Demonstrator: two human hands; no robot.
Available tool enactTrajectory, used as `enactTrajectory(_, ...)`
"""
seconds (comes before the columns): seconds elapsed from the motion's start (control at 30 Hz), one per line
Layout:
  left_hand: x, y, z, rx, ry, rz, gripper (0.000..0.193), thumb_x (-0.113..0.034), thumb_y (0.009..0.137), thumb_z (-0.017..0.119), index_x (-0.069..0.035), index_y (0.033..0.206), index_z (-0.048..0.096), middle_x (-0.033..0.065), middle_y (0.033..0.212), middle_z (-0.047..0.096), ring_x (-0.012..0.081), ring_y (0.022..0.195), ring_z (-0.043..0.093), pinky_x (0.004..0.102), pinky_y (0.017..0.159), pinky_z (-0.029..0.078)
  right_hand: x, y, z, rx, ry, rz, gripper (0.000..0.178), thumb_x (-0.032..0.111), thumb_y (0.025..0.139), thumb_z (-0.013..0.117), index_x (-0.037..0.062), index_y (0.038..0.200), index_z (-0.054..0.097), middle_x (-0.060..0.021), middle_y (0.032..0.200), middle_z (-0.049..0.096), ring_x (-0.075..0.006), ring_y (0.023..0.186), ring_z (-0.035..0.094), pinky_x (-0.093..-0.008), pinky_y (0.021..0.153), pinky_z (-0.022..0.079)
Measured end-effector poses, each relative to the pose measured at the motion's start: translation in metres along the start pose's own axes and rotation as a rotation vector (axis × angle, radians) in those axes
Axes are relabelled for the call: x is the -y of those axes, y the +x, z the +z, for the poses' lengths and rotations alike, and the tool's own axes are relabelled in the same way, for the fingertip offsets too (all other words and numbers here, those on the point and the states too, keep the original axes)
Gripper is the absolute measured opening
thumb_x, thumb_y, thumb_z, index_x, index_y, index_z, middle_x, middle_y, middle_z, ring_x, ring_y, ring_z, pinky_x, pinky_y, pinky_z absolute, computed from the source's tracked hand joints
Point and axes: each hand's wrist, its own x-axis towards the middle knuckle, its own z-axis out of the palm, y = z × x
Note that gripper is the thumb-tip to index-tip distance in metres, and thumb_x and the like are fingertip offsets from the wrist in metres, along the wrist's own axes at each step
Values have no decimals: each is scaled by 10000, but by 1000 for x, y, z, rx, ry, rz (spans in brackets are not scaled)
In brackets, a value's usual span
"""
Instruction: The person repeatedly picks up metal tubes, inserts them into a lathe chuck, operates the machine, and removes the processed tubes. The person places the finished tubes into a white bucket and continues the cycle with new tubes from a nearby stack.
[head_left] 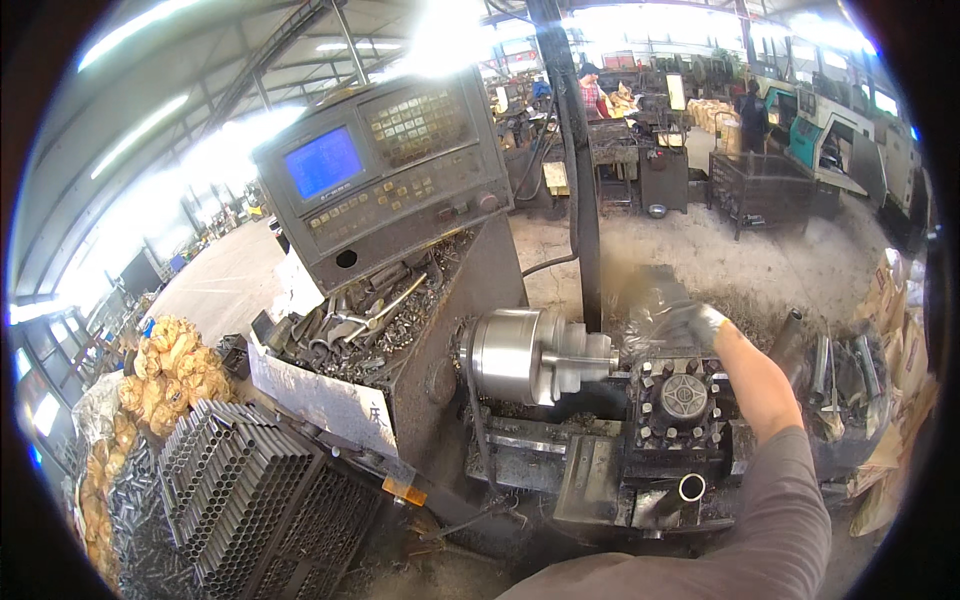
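If it slips, the blurred right hand, opening and hold unclear, could strike the silvery cylindrical metal chuck to its left; left hand unseen.

The right hand is blurred, its grip unreadable, and the lower edge crops the sleeve.

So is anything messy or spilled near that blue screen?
Yes: on the ledge below the blue screen, small metal bits lie scattered among jumbled tools. It looks odd because they're all mixed together.
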Motion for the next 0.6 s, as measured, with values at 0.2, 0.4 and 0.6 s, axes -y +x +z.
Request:
enactTrajectory(0.2, 97, 9, 8, 198, 211, -96, 326, -301, 944, 713, -64, 1168, 716, 210, 1179, 740, 418, 1072, 702, 509, 908, 570, -47, 41, -12, -41, -1034, -7, 293, 294, 1063, 587, 133, 1200, 791, -70, 1098, 797, -211, 934, 721, -376, 858, 574)
enactTrajectory(0.4, 179, 16, -2, 387, 422, -22, 318, -295, 918, 735, -82, 1154, 739, 208, 1178, 743, 418, 1066, 709, 516, 903, 575, 78, 41, 85, 287, -625, -162, 410, 309, 984, 709, 70, 1315, 742, -140, 1234, 768, -248, 1128, 718, -386, 975, 589)
enactTrajectory(0.6, 187, 48, 0, 153, 481, 635, 216, -233, 884, 739, -73, 1030, 752, 204, 1017, 759, 394, 936, 726, 497, 798, 570, 61, 23, 38, 139, 286, -119, 279, 227, 953, 753, 162, 1221, 792, -37, 1320, 754, -192, 1139, 728, -353, 975, 605)
